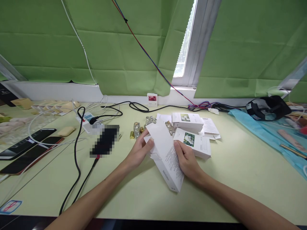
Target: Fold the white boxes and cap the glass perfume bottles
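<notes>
Between my two hands is a white printed cardboard box (168, 163), tilted, with its end flaps open toward the back. My left hand (139, 151) pinches a flap at the open end, thumb on top. My right hand (189, 159) grips the box's right side near its printed text. Just behind the box lie small bottles with gold caps (136, 129) and silver-coloured wrapping. Two white boxes with flower pictures, one nearer (200, 145) and one farther (189, 121), lie behind my right hand. The inside of the held box is hidden from me.
To the left are a power strip (87, 123), dark phones (31, 153) and black cables (75, 159). A small box with a red picture (152, 99) stands at the back. On the right, a black headset (267, 108) rests by blue cloth (259, 131).
</notes>
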Motion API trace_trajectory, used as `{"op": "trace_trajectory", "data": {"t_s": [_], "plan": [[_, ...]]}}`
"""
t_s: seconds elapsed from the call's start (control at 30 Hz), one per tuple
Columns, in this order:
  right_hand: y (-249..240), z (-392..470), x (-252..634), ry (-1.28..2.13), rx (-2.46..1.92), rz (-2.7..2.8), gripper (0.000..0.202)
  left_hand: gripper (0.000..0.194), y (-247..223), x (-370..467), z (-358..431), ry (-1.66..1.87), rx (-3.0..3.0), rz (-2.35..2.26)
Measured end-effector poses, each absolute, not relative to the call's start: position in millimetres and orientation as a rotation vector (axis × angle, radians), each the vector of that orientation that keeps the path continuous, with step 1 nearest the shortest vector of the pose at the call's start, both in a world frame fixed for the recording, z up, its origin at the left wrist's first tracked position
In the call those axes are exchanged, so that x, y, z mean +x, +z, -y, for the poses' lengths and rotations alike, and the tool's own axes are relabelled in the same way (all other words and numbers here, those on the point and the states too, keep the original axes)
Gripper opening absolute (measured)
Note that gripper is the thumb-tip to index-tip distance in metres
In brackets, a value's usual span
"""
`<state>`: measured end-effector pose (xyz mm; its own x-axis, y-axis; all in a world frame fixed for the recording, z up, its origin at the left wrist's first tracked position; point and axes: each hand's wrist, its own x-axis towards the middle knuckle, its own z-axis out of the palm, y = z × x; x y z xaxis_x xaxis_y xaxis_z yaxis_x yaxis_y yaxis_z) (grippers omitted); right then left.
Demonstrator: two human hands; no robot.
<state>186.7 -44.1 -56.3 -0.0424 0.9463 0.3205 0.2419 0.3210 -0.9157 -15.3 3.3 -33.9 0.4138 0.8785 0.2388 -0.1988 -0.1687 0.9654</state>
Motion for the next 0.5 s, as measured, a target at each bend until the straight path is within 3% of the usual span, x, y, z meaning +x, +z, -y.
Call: {"op": "trace_trajectory", "data": {"t_s": [0.5], "plan": [[-53.7, 46.9, 187.5, 0.841, -1.012, 1.488, 0.033, 0.050, -15.2, -7.8, -2.5, 1.371, 1.692, -0.721]]}}
